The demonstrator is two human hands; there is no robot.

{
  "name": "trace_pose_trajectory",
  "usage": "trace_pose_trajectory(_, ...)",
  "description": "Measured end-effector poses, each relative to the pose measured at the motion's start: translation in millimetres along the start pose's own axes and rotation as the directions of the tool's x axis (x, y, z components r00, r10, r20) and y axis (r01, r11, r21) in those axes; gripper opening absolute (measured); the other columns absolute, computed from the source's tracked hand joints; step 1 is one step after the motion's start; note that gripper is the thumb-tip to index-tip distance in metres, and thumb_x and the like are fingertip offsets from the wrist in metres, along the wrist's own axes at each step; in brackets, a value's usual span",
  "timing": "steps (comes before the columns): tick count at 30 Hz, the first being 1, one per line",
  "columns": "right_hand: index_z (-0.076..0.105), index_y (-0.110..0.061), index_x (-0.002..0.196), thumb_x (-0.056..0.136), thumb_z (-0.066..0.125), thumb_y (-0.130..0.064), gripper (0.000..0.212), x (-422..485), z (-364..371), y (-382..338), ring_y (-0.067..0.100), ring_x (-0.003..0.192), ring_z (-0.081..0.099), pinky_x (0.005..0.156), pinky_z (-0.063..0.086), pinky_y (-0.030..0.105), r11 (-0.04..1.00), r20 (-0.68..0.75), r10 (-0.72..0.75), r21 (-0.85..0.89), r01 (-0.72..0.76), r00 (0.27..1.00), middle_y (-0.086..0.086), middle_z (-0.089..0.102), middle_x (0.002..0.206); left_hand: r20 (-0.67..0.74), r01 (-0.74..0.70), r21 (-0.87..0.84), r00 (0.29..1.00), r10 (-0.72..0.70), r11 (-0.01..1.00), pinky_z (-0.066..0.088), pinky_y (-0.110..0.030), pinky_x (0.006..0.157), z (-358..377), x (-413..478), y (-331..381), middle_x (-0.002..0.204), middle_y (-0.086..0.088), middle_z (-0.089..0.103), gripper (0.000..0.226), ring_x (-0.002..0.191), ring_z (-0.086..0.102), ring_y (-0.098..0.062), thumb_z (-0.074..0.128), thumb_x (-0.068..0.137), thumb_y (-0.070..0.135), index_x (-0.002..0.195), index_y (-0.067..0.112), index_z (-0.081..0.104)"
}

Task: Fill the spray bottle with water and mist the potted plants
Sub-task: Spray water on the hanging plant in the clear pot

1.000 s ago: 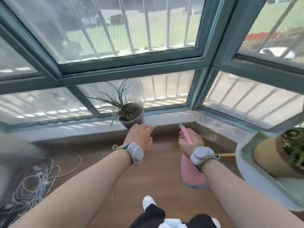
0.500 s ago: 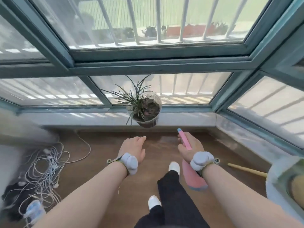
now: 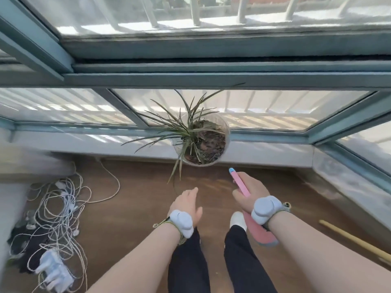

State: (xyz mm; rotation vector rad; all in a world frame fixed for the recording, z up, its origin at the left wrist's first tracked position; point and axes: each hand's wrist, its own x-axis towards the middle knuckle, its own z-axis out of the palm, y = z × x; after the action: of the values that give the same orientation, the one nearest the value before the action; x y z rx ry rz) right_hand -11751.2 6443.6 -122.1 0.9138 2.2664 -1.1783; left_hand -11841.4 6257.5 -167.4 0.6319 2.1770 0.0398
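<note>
My right hand [image 3: 247, 193] has its fingers curled round the neck of the pink spray bottle [image 3: 260, 231], with the nozzle aimed forward toward the potted plant [image 3: 201, 142] on the window ledge [image 3: 264, 150]. My left hand [image 3: 186, 205] is empty, its fingers relaxed and lightly spread, short of the plant. I judge the bottle to be smooth, stiff plastic, light unless full, and best held at the neck with one finger free for the trigger.

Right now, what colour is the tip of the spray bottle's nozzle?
Blue nozzle tip on a pink spray bottle, clearest in the head view.
</note>
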Motion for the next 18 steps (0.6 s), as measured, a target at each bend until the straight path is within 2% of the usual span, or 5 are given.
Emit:
trace_pose_trajectory(6, 0.055, -0.023, 0.110, 0.081, 0.052, -0.019, 0.030, 64.1, 33.7, -8.4, 0.029, 0.088, 0.061, 0.080, 0.051, 0.041, 0.998, 0.008, 0.049, 0.029, -0.049, 0.999, 0.002, 0.066, 0.098, -0.042, -0.033, 0.075, 0.998, 0.036, 0.997, 0.026, -0.035, 0.113, -3.3, 71.9, -22.9, 0.159, -0.007, 0.008, 0.076, 0.144, 0.017, -0.025, 0.051, 0.091, 0.032, 0.150, 0.013, 0.007)
trace_pose_trajectory(9, 0.058, -0.019, 0.102, 0.080, 0.051, -0.018, 0.023, 96.6, 55.3, -16.7, 0.028, 0.086, 0.061, 0.078, 0.052, 0.039, 0.994, 0.014, 0.061, 0.085, -0.062, 0.998, 0.002, 0.066, 0.094, -0.086, -0.012, 0.136, 0.996, 0.024, 0.991, 0.024, -0.034, 0.114, -6.6, 104.0, -37.4, 0.159, -0.009, 0.000, 0.076, 0.143, 0.018, -0.026, 0.050, 0.093, 0.031, 0.150, 0.012, 0.003)
trace_pose_trajectory(11, 0.060, -0.016, 0.092, 0.081, 0.049, -0.020, 0.016, 113.5, 65.8, -23.1, 0.028, 0.083, 0.061, 0.076, 0.051, 0.038, 0.990, 0.011, 0.094, 0.102, -0.095, 0.995, 0.003, 0.065, 0.088, -0.098, 0.000, 0.151, 0.995, 0.015, 0.989, 0.029, -0.034, 0.111, -5.9, 118.6, -45.2, 0.159, -0.006, -0.004, 0.075, 0.141, 0.024, -0.026, 0.050, 0.093, 0.028, 0.150, 0.014, 0.003)
trace_pose_trajectory(13, 0.062, -0.013, 0.085, 0.084, 0.046, -0.023, 0.018, 127.5, 75.1, -27.8, 0.029, 0.081, 0.061, 0.073, 0.050, 0.037, 0.984, 0.014, 0.145, 0.102, -0.145, 0.989, 0.005, 0.065, 0.083, -0.091, -0.006, 0.161, 0.996, 0.020, 0.987, 0.032, -0.036, 0.110, -3.5, 129.4, -50.7, 0.159, -0.004, -0.008, 0.075, 0.141, 0.026, -0.026, 0.049, 0.093, 0.025, 0.151, 0.015, 0.002)
trace_pose_trajectory(18, 0.061, -0.016, 0.087, 0.080, 0.045, -0.019, 0.018, 146.2, 88.7, -34.0, 0.030, 0.082, 0.061, 0.072, 0.049, 0.035, 0.980, 0.080, 0.187, 0.049, -0.191, 0.979, 0.004, 0.064, 0.084, -0.069, -0.030, 0.232, 0.997, 0.047, 0.972, 0.022, -0.038, 0.114, 8.7, 147.2, -66.1, 0.159, 0.000, -0.010, 0.073, 0.146, 0.011, -0.023, 0.042, 0.095, 0.029, 0.150, 0.014, -0.003)
